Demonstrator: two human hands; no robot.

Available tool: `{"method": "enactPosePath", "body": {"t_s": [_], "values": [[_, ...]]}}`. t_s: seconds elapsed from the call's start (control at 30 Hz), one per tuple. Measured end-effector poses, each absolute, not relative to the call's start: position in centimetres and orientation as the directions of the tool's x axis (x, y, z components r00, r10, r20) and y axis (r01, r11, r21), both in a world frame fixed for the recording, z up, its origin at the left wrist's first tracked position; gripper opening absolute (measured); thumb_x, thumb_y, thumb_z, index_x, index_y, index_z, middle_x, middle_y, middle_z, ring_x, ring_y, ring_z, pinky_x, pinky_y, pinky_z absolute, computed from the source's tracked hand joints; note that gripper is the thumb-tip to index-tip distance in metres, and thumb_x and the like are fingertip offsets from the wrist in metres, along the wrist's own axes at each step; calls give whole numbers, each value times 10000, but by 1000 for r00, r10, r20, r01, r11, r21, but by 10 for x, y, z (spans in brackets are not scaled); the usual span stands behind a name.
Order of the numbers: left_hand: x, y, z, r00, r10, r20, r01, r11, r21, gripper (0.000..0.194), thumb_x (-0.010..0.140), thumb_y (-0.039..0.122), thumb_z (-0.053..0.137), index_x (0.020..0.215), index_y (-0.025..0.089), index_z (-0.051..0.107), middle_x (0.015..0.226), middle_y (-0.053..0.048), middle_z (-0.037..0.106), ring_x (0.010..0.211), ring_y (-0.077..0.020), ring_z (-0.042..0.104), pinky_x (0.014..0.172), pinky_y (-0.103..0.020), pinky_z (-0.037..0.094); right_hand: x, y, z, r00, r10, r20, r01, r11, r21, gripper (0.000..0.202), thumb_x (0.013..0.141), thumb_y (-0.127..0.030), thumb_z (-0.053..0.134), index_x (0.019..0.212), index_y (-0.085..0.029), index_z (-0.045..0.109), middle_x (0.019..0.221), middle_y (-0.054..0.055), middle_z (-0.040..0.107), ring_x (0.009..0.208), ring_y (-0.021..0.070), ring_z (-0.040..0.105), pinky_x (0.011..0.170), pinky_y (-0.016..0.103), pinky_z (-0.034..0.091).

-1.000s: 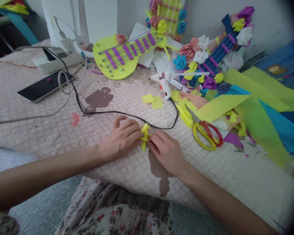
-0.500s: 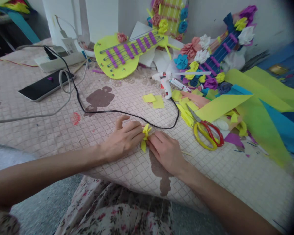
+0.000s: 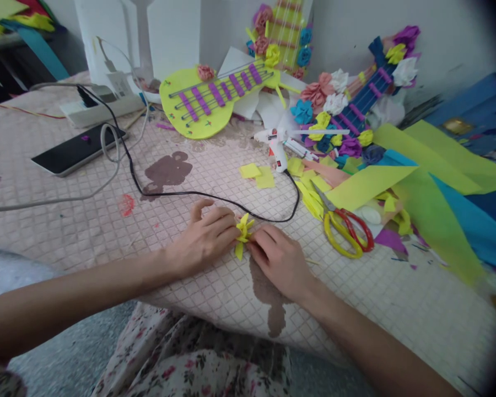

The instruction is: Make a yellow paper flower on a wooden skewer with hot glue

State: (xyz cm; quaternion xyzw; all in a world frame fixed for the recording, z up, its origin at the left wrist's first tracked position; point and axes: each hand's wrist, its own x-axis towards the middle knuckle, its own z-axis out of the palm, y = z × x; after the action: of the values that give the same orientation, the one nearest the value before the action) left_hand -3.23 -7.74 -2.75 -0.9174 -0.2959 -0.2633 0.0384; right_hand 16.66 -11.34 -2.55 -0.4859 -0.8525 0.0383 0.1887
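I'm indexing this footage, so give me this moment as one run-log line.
left hand: at yellow flower-like piece, left side | right hand: at its right side | grips: partly hidden | beyond: glue gun, black cord | rightward: scissors

Scissors [image 3: 335,212] right of flower [image 3: 243,229], glue gun [image 3: 278,148] behind

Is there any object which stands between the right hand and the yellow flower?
Nothing visible: the right hand is at the flower, the left hand at its other side. The cord lies beyond, the scissors to the right.
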Motion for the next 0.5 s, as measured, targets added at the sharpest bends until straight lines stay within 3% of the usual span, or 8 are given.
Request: {"method": "enactPosePath", "body": {"t_s": [0.2,0.5], "values": [[-36,-78,-27,752,491,439,531,-846,37,185,968,166,352,950,169,537,937,-18,638,1031,-182,509,1033,-482,209,164,-113,-24,-475,837,270,802,539,-259,158,912,-229,439,827,-174,560,824,40,580,771,160,546,640,273,448],[-43,-79,-26,722,503,476,517,-849,113,128,946,158,426,937,189,550,908,7,648,1038,-178,514,1031,-483,197,196,-135,-26,-461,857,230,808,513,-291,107,896,-178,458,864,-176,561,862,46,571,813,162,545,718,293,477]]}}
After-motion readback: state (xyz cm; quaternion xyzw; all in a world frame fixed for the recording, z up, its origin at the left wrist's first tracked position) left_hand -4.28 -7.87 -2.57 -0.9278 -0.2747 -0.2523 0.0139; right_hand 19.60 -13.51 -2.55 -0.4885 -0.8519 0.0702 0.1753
